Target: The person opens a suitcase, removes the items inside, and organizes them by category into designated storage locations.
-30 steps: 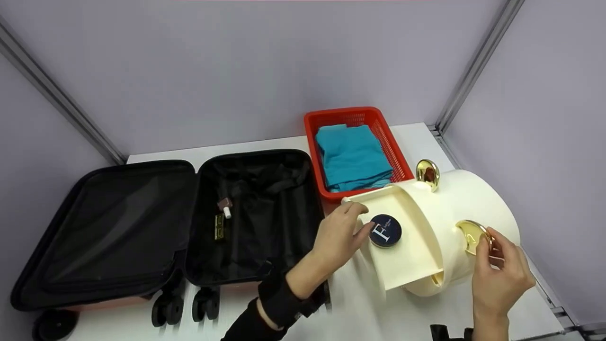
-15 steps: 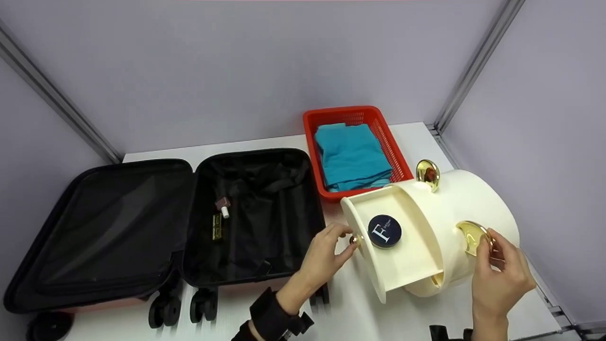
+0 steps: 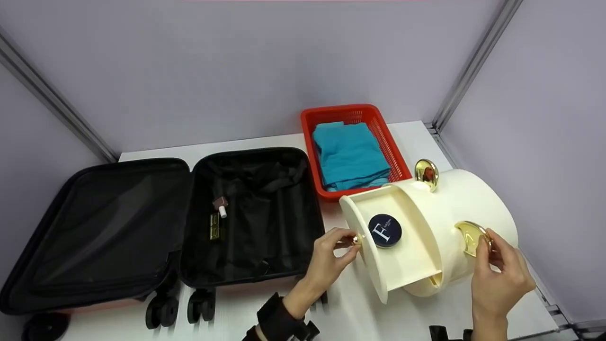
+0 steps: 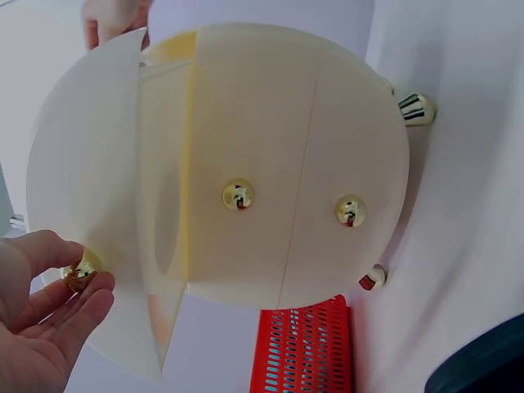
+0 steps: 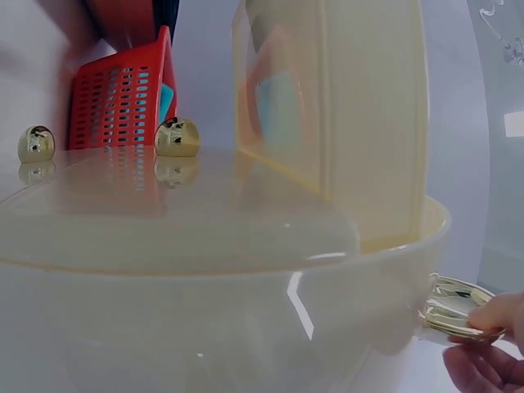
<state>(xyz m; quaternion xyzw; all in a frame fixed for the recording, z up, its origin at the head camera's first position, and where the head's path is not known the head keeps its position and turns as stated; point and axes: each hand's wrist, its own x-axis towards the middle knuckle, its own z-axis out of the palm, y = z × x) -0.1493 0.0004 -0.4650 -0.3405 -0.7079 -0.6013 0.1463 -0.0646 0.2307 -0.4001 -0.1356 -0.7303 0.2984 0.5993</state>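
Observation:
A cream, rounded storage box (image 3: 478,203) lies at the right of the head view, its top drawer (image 3: 412,265) pulled out to the left. Inside that drawer is a round, dark blue compact (image 3: 385,230) with a white letter F. My left hand (image 3: 326,260) pinches the gold knob (image 4: 88,262) on the drawer's front panel between thumb and fingers. My right hand (image 3: 504,279) grips the gold curved piece (image 5: 454,307) on the box's near side. Two more gold knobs, one of them a middle knob (image 4: 238,195), show on the lower fronts in the left wrist view.
An open black-lined suitcase (image 3: 265,222) stands at the left, with a small nail polish bottle (image 3: 220,204) and a gold-and-black case (image 3: 215,226) inside. Behind the box, a red basket (image 3: 386,137) holds folded teal cloth (image 3: 350,151).
My left hand has moved from above the drawer, beside the compact, down and left to the front knob and now pinches it. My right hand keeps its grip; the drawer stays out.

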